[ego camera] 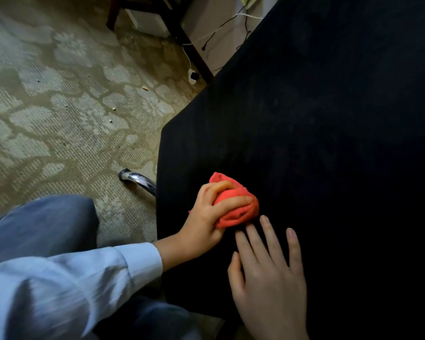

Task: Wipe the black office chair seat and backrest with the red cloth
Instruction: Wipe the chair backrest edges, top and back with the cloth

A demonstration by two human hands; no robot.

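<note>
1. While the red cloth (236,207) is held bunched in the left hand (204,217), whose fingers and thumb are curled round it, it is pressed onto the black chair seat (304,143) close to the near left corner.
2. The right hand (270,278) is laid flat on the seat just beside the cloth, with the fingers straight and nothing held.
3. Wiping is judged to be under way at that corner only. Faint grey dust is seen on the far stretch of the fabric, so most of the seat appears left to do.
4. The backrest cannot be told apart within the dark upholstery, and its wiping is judged to be outstanding.
5. The surface is a matt, dark woven fabric. A chrome base leg (139,180) is seen below its left edge.
6. The floor is covered by a patterned beige carpet (59,106) dotted with crumbs. Loose cables (221,25) and a white plug (193,76) are seen by the wall, beside a dark furniture leg (196,60).
</note>
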